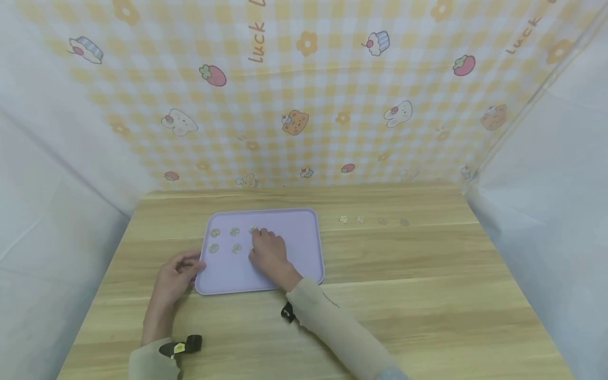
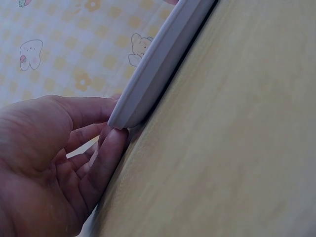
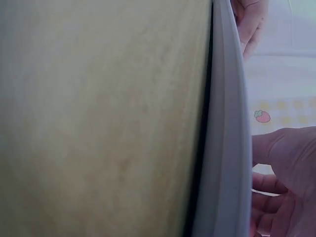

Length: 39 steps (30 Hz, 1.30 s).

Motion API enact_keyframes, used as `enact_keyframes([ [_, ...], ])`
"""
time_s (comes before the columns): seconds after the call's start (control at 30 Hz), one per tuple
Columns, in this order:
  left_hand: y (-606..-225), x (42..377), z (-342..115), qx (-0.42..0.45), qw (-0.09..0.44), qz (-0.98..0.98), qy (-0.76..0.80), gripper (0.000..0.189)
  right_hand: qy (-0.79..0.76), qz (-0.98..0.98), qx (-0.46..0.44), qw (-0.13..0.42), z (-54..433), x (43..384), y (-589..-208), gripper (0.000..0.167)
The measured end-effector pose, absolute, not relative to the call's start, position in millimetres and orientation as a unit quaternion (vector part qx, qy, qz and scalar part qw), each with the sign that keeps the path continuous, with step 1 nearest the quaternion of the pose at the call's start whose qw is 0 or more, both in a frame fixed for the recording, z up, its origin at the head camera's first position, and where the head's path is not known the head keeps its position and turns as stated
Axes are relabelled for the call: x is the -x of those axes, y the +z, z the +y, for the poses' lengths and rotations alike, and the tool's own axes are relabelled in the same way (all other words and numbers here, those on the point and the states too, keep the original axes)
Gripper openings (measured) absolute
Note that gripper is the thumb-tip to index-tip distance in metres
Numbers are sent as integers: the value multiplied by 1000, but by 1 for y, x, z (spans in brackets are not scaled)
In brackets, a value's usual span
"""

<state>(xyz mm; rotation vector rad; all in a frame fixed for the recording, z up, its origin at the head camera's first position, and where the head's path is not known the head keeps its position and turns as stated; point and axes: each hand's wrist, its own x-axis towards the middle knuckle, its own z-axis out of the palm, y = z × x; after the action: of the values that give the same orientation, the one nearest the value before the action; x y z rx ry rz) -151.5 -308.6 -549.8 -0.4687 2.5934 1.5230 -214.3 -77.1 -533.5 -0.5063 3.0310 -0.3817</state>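
A purple, rectangular, plastic-looking tray (image 1: 304,243) was pinched by the left hand (image 1: 173,277); the right hand (image 1: 269,253) was indeterminably closed. Small, round, glassy discs (image 1: 236,248) were judged displaceable by tilting.

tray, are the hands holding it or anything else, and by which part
The left hand holds the tray by its left edge. Whether the right hand holds anything cannot be told from these views.
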Motion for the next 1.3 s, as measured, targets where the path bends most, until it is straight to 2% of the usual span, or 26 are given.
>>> enact_keyframes([
  [0.23, -550, 151, -309, 154, 44, 851, 500, 44, -110, 974, 200, -4, -73, 212, -535, 14],
  [0.57, -551, 152, -308, 154, 42, 851, 499, 43, -92, 967, 237, 10, -66, 212, -531, 14],
  [0.77, -551, 152, -308, 157, 41, 853, 496, 43, -108, 961, 253, 1, -65, 210, -530, 9],
  [1.3, -553, 152, -310, 147, 33, 854, 498, 41, -157, 958, 241, -4, -57, 206, -531, 12],
])
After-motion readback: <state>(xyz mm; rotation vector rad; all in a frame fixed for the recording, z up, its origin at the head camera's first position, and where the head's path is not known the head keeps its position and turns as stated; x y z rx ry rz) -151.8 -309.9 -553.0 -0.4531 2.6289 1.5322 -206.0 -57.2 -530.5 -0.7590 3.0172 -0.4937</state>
